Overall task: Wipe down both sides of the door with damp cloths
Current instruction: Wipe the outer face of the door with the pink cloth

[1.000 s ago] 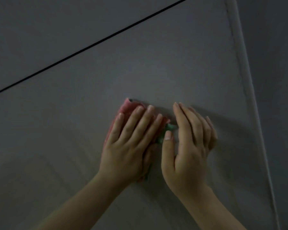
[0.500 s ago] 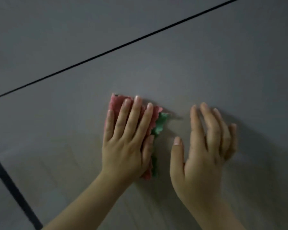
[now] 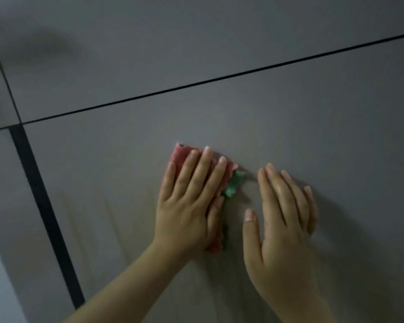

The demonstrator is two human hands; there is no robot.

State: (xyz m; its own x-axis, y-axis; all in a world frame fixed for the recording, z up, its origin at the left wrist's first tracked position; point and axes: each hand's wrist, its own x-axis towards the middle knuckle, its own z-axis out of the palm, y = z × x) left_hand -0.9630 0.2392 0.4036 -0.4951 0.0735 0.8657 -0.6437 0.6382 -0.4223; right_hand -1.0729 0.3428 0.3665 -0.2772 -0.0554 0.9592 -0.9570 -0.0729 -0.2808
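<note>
I am looking down at a gray door in dim light. My left hand is lying flat on a red cloth, with the fingers spread out and pressing it against the door. It is not curling around the cloth, just pushing down on it. The red cloth is peeking out above my fingertips and again below my palm. A green cloth is sticking out from under the red one, on the side next to my other hand.

My right hand is resting flat on the bare door just beside the cloths, fingers straight and open, holding nothing. Its thumb is pointing up, near the green cloth but not touching it.

A thin dark line is running across the door above my hands. A thick black strip is running down the left side.
</note>
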